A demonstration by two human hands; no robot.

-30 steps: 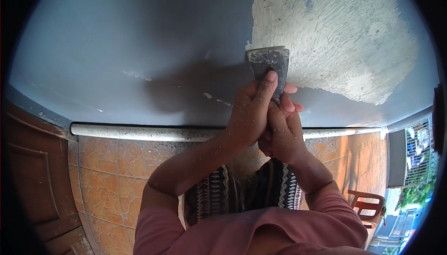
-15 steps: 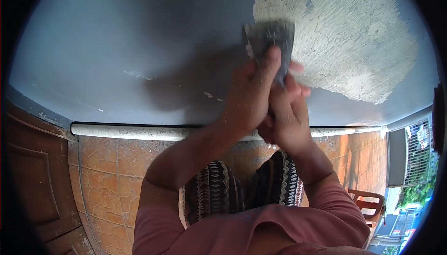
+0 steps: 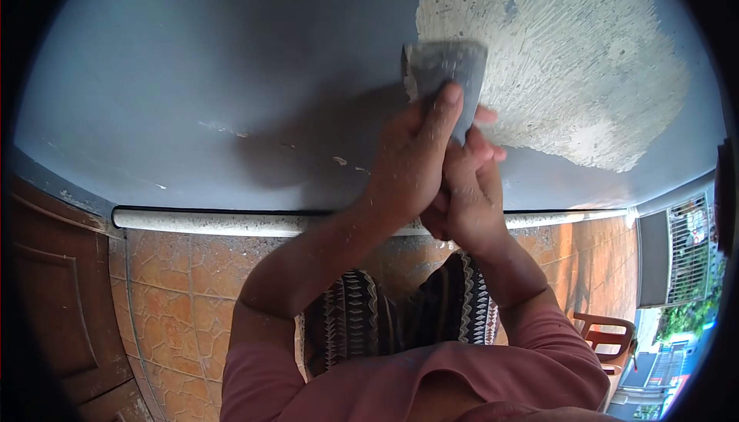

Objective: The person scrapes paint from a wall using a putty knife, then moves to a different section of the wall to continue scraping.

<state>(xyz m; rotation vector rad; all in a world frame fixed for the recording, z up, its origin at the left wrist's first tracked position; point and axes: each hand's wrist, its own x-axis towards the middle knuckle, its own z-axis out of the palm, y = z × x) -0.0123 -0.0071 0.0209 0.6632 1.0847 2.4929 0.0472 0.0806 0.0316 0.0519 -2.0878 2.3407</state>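
A scraper (image 3: 445,64) with a wide, dusty metal blade is against the grey-blue painted wall (image 3: 192,60). Its blade lies at the left edge of a rough, pale patch (image 3: 570,60) where the paint is off. My left hand (image 3: 412,156) is closed on the scraper, thumb pressed along the blade and fingertips showing behind it. Lower down, my right hand (image 3: 473,191) is wrapped about the handle, which is mostly hidden by both hands. Small pale flecks cling to my hands and forearms.
A white rounded pipe (image 3: 200,219) runs along the wall's foot. Debris lies on the orange tiled floor (image 3: 169,283) beside it. At the left stands a brown wooden door (image 3: 46,299); at the right are a brown plastic chair (image 3: 604,337) and a barred gate (image 3: 689,252).
The scraper blade has shifted slightly down along the patch's left edge, with both hands still on it. The whole view has moved a little.
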